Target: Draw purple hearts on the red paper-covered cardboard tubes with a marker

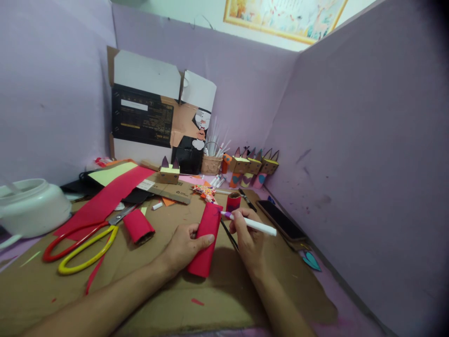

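Observation:
My left hand [187,248] is closed around a long red paper-covered tube [206,257], its thumb lying across the front. In my right hand [247,241] is a white marker [257,226] with a purple tip end, pinched between thumb and fingers. The marker's tip is at the upper end of the tube, where a small purple line shows. Behind the tube stands a short red tube [233,202] with a dark marking. Another short red tube [139,226] lies to the left, near scissors [84,248] with one red and one yellow handle.
A cardboard sheet [168,304] covers the tabletop. A white pot [33,208] stands at left, by a red paper strip [115,196]. A phone [280,220] lies at right. Behind are a basket [211,164], several eared cardboard figures [254,164] and a flattened box [147,117].

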Demonstrator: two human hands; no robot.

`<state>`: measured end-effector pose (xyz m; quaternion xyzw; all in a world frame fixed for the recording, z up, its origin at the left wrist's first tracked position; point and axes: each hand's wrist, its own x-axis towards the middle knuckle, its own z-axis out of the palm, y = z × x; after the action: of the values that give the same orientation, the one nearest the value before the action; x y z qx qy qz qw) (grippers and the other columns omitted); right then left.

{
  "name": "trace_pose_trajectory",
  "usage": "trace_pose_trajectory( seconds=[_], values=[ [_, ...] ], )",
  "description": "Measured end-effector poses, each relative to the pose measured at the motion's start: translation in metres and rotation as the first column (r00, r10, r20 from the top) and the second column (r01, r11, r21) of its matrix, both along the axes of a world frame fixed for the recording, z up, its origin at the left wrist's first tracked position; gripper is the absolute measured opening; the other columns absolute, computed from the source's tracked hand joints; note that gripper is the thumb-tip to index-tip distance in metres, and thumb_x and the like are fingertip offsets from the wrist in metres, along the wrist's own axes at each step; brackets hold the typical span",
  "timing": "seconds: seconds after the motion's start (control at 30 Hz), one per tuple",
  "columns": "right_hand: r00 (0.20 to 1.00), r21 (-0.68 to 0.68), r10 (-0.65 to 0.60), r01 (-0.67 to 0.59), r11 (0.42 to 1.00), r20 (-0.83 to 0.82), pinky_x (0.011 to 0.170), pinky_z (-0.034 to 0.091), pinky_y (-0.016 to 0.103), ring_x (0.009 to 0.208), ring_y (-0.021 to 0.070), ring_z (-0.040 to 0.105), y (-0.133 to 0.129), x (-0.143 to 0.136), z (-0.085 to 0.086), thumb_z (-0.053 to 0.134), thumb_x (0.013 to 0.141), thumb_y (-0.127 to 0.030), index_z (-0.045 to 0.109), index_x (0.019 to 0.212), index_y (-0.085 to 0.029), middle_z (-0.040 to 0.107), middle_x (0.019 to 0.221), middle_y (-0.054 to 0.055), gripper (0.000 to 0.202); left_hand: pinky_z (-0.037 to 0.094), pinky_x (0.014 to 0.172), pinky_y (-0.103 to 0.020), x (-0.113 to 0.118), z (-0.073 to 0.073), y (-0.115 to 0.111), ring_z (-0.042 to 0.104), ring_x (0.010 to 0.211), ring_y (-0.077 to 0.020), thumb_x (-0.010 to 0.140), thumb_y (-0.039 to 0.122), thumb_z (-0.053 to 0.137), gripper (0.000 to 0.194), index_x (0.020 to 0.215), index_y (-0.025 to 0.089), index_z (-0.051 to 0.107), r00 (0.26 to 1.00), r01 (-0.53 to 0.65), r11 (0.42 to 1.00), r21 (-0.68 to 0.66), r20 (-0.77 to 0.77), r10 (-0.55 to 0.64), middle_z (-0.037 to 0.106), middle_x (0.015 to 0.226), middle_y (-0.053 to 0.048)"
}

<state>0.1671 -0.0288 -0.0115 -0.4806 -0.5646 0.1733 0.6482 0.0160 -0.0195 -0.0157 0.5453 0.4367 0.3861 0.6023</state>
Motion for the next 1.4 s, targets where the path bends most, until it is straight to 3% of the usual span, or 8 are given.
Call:
trace_pose_trajectory(
  seconds=[0.53, 0.73, 1.4],
  values=[
    [0.997, -0.021, 0.077, -0.077, 0.997, 0.015, 0.043, 0.036, 0.021, 0.044, 0.0099, 0.047, -0.0024, -0.0014, -0.0031, 0.05, 0.084, -0.032, 0.054, 0.073, -0.018, 0.051, 0.05, -0.004, 0.019, 0.036, 0.052, -0.023, 0.0008, 0.0035, -0.0018, 0.049, 0.054, -0.0121, 0.056, 0.04, 0.07, 0.032, 0.069, 0.013, 0.058, 1.0, -0.008, 1.0, -0.016, 0.011, 0.008, 0.058, 0.058, 0.002],
    [1.0, 0.035, -0.008, 0.009, 0.999, -0.021, 0.047, 0.038, 0.022, 0.048, 0.0107, 0.049, -0.0013, 0.0005, -0.0001, 0.049, 0.085, -0.033, 0.055, 0.073, -0.018, 0.051, 0.053, -0.003, 0.021, 0.037, 0.052, -0.023, 0.0002, 0.0013, -0.0003, 0.049, 0.055, -0.0124, 0.057, 0.039, 0.069, 0.031, 0.069, 0.013, 0.057, 1.0, -0.001, 1.0, -0.006, 0.005, 0.001, 0.057, 0.059, 0.001],
    [0.999, 0.01, -0.039, 0.039, 0.999, 0.028, 0.048, 0.039, 0.022, 0.047, 0.0105, 0.05, 0.0004, 0.0012, -0.0022, 0.049, 0.085, -0.034, 0.054, 0.073, -0.018, 0.052, 0.052, -0.004, 0.02, 0.038, 0.051, -0.023, 0.0004, 0.0019, -0.0004, 0.049, 0.055, -0.0117, 0.057, 0.04, 0.069, 0.033, 0.068, 0.012, 0.056, 1.0, -0.004, 1.0, -0.008, -0.002, 0.004, 0.056, 0.058, 0.001]
  ],
)
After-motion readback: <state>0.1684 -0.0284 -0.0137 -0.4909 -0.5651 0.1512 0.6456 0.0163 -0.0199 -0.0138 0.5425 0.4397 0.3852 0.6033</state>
